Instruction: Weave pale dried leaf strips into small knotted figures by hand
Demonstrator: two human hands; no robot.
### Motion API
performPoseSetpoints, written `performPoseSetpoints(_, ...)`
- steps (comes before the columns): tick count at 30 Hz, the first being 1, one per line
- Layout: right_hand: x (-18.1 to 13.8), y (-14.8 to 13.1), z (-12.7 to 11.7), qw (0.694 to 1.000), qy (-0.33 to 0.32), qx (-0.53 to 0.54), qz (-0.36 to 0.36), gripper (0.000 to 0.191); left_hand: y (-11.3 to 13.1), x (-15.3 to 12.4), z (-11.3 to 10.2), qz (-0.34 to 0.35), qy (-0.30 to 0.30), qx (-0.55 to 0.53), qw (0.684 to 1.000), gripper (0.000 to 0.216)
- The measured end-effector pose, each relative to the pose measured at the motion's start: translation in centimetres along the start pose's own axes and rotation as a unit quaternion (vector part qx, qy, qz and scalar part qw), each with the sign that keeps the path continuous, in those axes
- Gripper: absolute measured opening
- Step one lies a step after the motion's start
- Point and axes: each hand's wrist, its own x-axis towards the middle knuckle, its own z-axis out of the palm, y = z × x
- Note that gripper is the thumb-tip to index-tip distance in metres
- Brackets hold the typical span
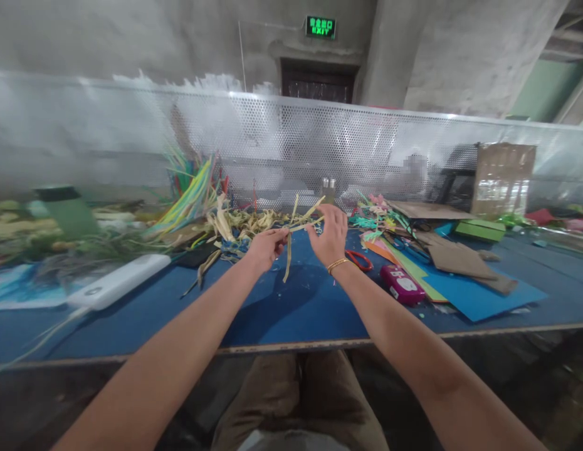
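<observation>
Pale yellow-green plant strips (288, 263), which look like dried husk or straw, cross each other above the blue table. My left hand (267, 247) pinches them near the crossing, its thumb and fingers closed. On the other side my right hand (330, 233), with a gold bracelet at the wrist, has its fingers curled round the end of one strip. One strip hangs down below the left fingers; others stick up and to the right. Behind the left hand lies a heap of dried husks (254, 220). Red-handled scissors (360, 260) lie just right of my right wrist.
A white power strip (125, 282) with a cable lies at left, near a green bottle (68, 210). Coloured stems (190, 194) lean behind it. At right are a purple box-like object (402, 285), blue card (489, 297) and cardboard pieces (461, 255). A perforated metal screen (310, 138) closes the back.
</observation>
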Motion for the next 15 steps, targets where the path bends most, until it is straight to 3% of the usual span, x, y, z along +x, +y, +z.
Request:
performPoseSetpoints(2, 0.2, -0.7, -0.6, 0.993, -0.057, -0.043, -0.092, 0.027, 0.1, -0.1, 0.0, -0.011, -0.005, -0.014, 1.000, 0.017)
performPoseSetpoints(5, 0.1, -1.3, -0.7, 0.976, -0.124, -0.075, -0.162, 0.024, 0.1, -0.1, 0.0, -0.018, -0.006, -0.033, 0.999, 0.014)
performPoseSetpoints(15, -0.3, -1.4, -0.1, 0.966, -0.163, -0.088, -0.181, 0.020, 0.2, -0.2, 0.2, -0.042, -0.024, -0.079, 0.996, 0.009)
